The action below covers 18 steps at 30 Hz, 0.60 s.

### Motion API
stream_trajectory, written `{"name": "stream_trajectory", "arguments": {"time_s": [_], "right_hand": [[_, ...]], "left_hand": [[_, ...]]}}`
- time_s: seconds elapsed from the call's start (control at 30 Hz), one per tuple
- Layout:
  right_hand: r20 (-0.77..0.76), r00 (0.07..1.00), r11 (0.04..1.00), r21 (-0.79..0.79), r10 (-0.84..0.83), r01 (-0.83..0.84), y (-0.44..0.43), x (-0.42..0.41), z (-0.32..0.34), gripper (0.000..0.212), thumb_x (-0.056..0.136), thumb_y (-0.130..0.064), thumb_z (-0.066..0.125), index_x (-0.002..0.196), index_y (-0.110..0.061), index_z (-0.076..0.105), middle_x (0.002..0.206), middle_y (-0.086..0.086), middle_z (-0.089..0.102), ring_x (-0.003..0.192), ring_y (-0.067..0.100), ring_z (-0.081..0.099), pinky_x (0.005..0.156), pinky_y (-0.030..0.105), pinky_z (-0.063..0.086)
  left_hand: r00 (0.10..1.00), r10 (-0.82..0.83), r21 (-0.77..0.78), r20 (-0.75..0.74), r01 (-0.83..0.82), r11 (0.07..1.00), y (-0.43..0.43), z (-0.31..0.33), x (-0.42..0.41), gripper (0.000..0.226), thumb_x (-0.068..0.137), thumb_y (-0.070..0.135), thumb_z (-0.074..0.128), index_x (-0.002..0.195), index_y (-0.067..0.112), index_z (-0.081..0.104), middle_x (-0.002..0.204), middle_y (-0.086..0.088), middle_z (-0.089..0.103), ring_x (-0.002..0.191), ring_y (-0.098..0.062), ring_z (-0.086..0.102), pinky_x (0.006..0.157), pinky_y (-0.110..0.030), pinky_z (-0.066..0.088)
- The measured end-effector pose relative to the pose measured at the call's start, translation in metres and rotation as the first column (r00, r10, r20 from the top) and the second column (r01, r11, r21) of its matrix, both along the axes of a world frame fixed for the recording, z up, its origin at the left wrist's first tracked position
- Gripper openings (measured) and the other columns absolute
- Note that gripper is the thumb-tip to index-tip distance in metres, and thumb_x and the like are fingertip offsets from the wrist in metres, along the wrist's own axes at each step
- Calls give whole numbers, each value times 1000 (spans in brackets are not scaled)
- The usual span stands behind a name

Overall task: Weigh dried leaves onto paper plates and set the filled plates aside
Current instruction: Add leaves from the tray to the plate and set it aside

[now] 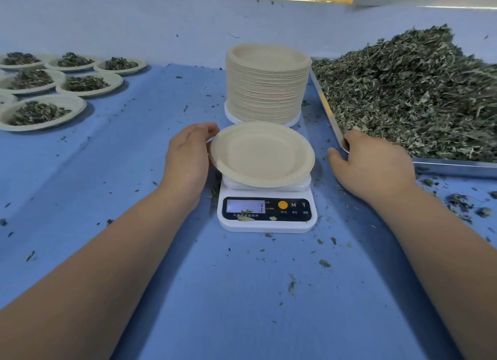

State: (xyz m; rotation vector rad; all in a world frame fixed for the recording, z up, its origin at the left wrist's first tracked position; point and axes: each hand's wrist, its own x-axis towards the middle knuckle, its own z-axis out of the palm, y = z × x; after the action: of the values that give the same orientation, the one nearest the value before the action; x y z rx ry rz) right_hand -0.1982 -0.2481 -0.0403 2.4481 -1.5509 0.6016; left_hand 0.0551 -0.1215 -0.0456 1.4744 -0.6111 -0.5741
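An empty paper plate lies on the white kitchen scale at the centre. My left hand holds the plate's left rim with its fingertips. My right hand rests with fingers spread on the near left corner of the metal tray, which carries a big heap of dried leaves. A tall stack of empty paper plates stands just behind the scale. Several filled plates sit at the far left.
A blue cloth covers the table, with leaf crumbs scattered over it, thickest near the tray's front edge. A few leaf bits lie on the scale's display panel. A pale wall rises behind the table.
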Motion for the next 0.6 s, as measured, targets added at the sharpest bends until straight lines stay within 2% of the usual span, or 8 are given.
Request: {"name": "stream_trajectory", "arguments": {"time_s": [0.1, 0.2, 0.27, 0.33, 0.37, 0.5, 0.6], "right_hand": [[60, 998, 999, -26, 25, -23, -1, -1, 2, 28, 93, -42, 54, 83, -16, 50, 62, -2, 44, 67, 28, 46, 65, 36, 36], [120, 992, 996, -89, 33, -23, -3, 1, 6, 31, 89, -48, 51, 94, -19, 58, 79, 0, 54, 92, 33, 51, 75, 42, 41], [39, 999, 999, -41, 12, -10, -7, -1, 5, 37, 89, -58, 45, 90, -21, 53, 82, -3, 54, 84, 30, 53, 72, 41, 43], [-105, 994, 1000, 1, -16, 16, -11, -4, 2, 44, 91, -65, 39, 82, -22, 45, 71, -3, 52, 63, 23, 49, 62, 34, 39], [-134, 991, 1000, 3, -18, 19, -13, -5, 1, 45, 92, -65, 39, 80, -22, 43, 67, -3, 50, 60, 22, 47, 59, 32, 37], [-66, 998, 1000, -23, -5, 4, -13, -6, 0, 41, 95, -59, 43, 83, -21, 47, 69, -2, 49, 67, 28, 48, 57, 32, 35], [9, 1000, 999, -35, 5, -5, -11, -3, 3, 40, 96, -57, 43, 100, -19, 55, 93, 5, 59, 90, 32, 53, 67, 38, 42]], "left_hand": [[998, -65, -10, -18, 65, 998, 2, 2, -2, 29, 92, 39, 51, 102, 28, 76, 112, 8, 76, 111, -14, 69, 107, -47, 51], [996, -84, -11, -10, 84, 996, 4, 4, -4, 34, 86, 45, 53, 92, 20, 75, 110, -5, 75, 104, -18, 70, 104, -54, 49], [997, -80, -17, 0, 80, 997, 5, 5, -5, 28, 86, 45, 54, 84, 27, 75, 111, -5, 75, 106, -24, 70, 104, -52, 49], [996, -85, -19, 14, 86, 996, 6, 6, -6, 25, 85, 45, 54, 78, 31, 74, 106, -1, 77, 105, -24, 70, 105, -51, 49], [995, -93, -14, 26, 94, 995, 6, 6, -6, 26, 85, 44, 53, 78, 30, 74, 103, 1, 77, 103, -22, 71, 105, -51, 49], [990, -126, 1, 56, 127, 992, 6, 6, -6, 28, 87, 41, 53, 83, 38, 80, 101, 6, 79, 102, -17, 72, 102, -46, 54], [992, -119, 8, 50, 118, 993, 7, 8, -6, 27, 89, 41, 54, 81, 41, 80, 102, 7, 79, 105, -15, 72, 104, -45, 53]]}}
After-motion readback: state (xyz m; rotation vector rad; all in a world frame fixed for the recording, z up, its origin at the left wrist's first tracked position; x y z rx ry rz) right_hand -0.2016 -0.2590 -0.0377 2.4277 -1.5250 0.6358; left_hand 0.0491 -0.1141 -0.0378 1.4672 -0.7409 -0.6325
